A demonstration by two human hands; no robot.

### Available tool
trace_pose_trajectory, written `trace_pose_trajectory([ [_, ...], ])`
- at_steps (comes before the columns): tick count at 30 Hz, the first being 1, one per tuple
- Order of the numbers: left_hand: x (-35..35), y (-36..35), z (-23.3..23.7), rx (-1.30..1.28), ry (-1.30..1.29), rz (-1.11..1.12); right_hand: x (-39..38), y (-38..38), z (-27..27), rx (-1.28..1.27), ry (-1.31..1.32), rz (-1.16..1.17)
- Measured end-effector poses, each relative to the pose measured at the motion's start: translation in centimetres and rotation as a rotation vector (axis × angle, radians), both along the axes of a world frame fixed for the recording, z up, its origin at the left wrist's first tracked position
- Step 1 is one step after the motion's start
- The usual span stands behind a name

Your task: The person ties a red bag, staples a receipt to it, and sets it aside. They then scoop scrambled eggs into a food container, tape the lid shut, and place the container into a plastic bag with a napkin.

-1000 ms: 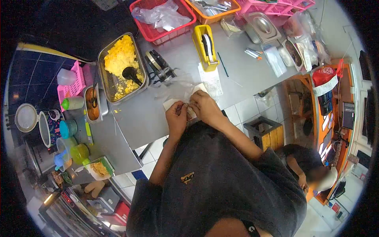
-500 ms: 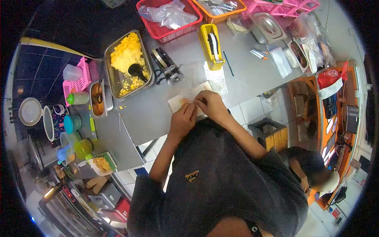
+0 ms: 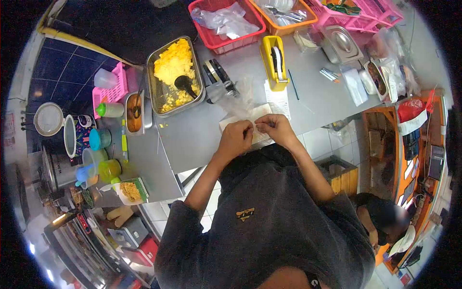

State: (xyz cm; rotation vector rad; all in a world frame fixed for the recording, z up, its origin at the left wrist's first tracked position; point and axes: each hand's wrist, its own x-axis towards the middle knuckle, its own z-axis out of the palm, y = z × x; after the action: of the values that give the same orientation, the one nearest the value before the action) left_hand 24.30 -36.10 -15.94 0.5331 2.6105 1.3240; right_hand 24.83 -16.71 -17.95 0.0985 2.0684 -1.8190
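Note:
My left hand [image 3: 236, 139] is closed, its thumb and fingers pinched together at the table's front edge. Just to its right, my right hand [image 3: 276, 129] pinches in the same way, a small gap between the two sets of fingertips. Between them they grip the near part of a clear plastic bag [image 3: 240, 98], whose loose film spreads away from me; the exact pinch points are hidden. Beneath the fingers lies a flat cream-coloured piece [image 3: 260, 111], partly covered. A printed receipt [image 3: 277, 98] rests beyond my right hand, under a yellow tape dispenser [image 3: 274, 62].
A mesh-lined tray [image 3: 159, 98] holds yellow crumbled food and a black scoop [image 3: 185, 85]. Nearby are black tape holders [image 3: 217, 74] and a blue pen [image 3: 293, 84]. Red [image 3: 226, 45] and orange baskets [image 3: 288, 27] stand behind. Another person [image 3: 380, 219] is at the right.
My hands have drawn slightly apart, from fingertips touching to a small gap. The whole view has shifted, so the table and its things appear further right and slightly lower.

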Motion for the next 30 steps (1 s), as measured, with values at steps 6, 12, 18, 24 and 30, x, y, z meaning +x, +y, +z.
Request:
trace_pose_trajectory([
  [6, 0.3, 0.7, 0.6, -0.134, 0.098, 0.045, -0.1, 0.0, -0.5, -0.06, -0.03, -0.04],
  [12, 0.4, 1.2, 0.5, -0.199, 0.077, 0.087, -0.2, 0.0, -0.8, -0.026, -0.029, -0.023],
  [18, 0.4, 1.3, 0.2, -0.185, 0.06, 0.086, -0.1, 0.0, -1.4, -0.06, -0.03, -0.019],
  [24, 0.6, 1.5, -0.3, -0.136, 0.126, 0.065, 0.0, 0.0, -0.9, 0.019, -0.007, 0.009],
  [30, 1.6, 1.5, 0.1, -0.112, 0.187, 0.035, 0.2, 0.1, 1.3, 0.232, 0.037, 0.024],
])
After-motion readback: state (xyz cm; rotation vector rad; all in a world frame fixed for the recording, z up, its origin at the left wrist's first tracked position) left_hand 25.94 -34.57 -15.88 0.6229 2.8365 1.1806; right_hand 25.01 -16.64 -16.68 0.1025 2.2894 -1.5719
